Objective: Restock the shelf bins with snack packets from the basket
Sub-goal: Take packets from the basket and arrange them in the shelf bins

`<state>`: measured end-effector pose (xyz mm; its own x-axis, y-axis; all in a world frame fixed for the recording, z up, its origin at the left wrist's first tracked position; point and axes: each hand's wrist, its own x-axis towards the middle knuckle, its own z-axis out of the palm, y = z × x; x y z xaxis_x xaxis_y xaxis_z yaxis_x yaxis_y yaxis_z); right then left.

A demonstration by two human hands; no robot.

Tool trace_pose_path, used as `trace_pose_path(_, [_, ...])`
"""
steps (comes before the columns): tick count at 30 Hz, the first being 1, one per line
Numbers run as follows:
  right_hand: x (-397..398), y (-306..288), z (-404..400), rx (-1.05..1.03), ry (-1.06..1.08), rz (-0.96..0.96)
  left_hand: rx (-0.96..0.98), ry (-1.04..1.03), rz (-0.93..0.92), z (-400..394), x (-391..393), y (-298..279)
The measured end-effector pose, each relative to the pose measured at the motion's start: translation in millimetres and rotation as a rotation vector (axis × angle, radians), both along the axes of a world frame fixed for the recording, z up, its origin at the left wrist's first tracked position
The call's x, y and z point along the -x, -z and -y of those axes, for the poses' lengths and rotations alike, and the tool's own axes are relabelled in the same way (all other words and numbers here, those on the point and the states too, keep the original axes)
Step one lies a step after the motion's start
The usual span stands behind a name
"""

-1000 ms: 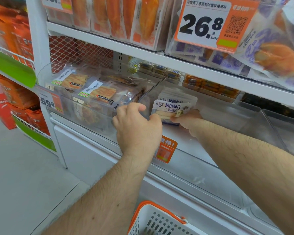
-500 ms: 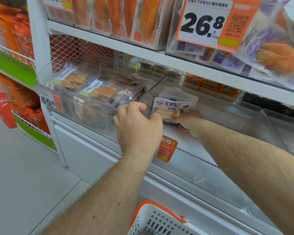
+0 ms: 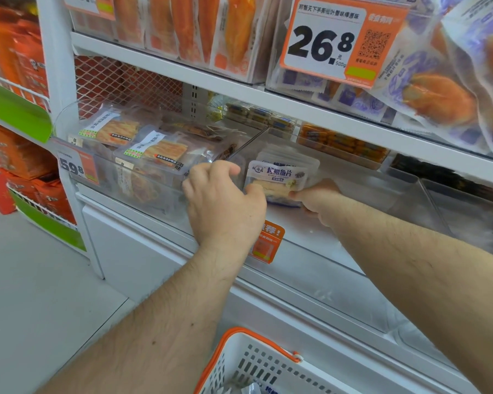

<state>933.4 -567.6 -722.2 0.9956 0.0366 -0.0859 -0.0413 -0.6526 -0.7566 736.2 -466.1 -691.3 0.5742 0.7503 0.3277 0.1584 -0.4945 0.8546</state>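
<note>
Inside clear shelf bin [image 3: 339, 194], fish packet [image 3: 279, 180] upright, long axis left-right, pinched between both hands: left hand [image 3: 225, 200] at left edge, right hand [image 3: 316, 194] at right.

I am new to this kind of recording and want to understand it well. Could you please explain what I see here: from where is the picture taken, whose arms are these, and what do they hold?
There is no machine here. A person wears a camera on the head, so the picture looks forward and down along their own two arms at a shop shelf.

The left hand and the right hand together hold a small stack of white snack packets with blue print, standing upright inside a clear plastic bin on the shelf. The bin beside it, on the left, is already full of packets with orange contents.

At the bottom edge is a white basket with an orange handle. On the shelf above hangs a price sign reading 26.8.
</note>
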Motion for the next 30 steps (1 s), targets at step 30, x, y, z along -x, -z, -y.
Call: trace_pose_path(30, [272.3,197.1,150.9,0.429,-0.39,-0.532,-0.52,1.307,-1.195,89.7,51.4,105.8])
